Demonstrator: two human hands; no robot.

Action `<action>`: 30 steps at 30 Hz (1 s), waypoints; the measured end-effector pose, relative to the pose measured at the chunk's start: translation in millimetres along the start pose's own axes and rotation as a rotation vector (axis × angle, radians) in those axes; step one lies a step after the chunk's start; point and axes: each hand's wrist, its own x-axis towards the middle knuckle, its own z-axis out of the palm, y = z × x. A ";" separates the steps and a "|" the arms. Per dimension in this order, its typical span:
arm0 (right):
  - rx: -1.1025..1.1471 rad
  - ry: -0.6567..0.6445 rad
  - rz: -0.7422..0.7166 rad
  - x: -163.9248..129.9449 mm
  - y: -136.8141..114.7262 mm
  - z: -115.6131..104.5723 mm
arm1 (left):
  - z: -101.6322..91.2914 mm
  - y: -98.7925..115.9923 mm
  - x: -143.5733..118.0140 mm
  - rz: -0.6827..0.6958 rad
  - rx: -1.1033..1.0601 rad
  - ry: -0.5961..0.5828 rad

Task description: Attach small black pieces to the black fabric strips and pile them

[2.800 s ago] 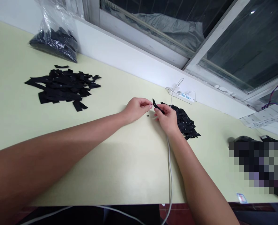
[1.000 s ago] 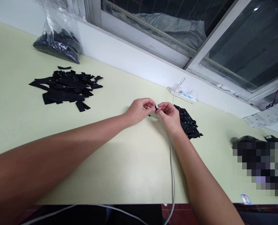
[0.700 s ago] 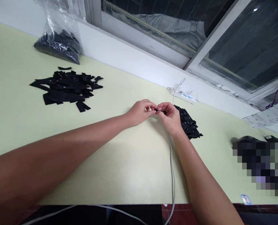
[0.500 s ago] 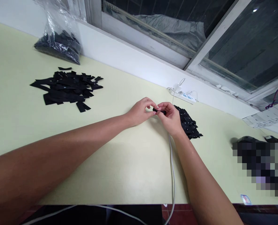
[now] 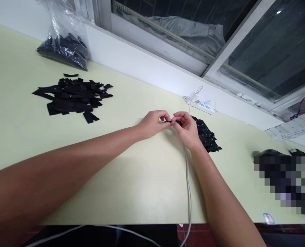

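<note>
Between my two hands, over the middle of the table, is a short black fabric strip (image 5: 177,122), mostly covered by fingers. My left hand (image 5: 155,122) pinches its left end between thumb and fingertips. Thumb and fingers of my right hand (image 5: 185,127) are closed on the strip's right part. Just behind the right hand lies a pile of black strips with small light specks (image 5: 206,135), partly hidden by that hand. A larger loose pile of black fabric strips (image 5: 75,96) spreads to the left.
A clear plastic bag of black pieces (image 5: 65,49) stands by the wall at back left. A white power strip (image 5: 201,105) sits along the wall. One white cable (image 5: 188,178) runs past my right wrist over the table edge. Dark, partly blurred items (image 5: 276,168) lie at right.
My left fingertips have shifted slightly left and down along the strip, and a thin length of it now shows between the hands. The right hand stays nearly in place.
</note>
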 end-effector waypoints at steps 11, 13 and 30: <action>-0.046 -0.025 0.075 0.4 0.9 -1.2 | 1.1 -1.8 1.3 -0.079 -0.065 0.022; -0.057 -0.022 0.068 0.6 1.1 -1.5 | 1.3 -2.1 1.4 -0.069 -0.073 0.026; -0.017 -0.007 0.116 2.7 2.3 -1.5 | 3.0 -3.7 4.0 -0.036 -0.137 0.065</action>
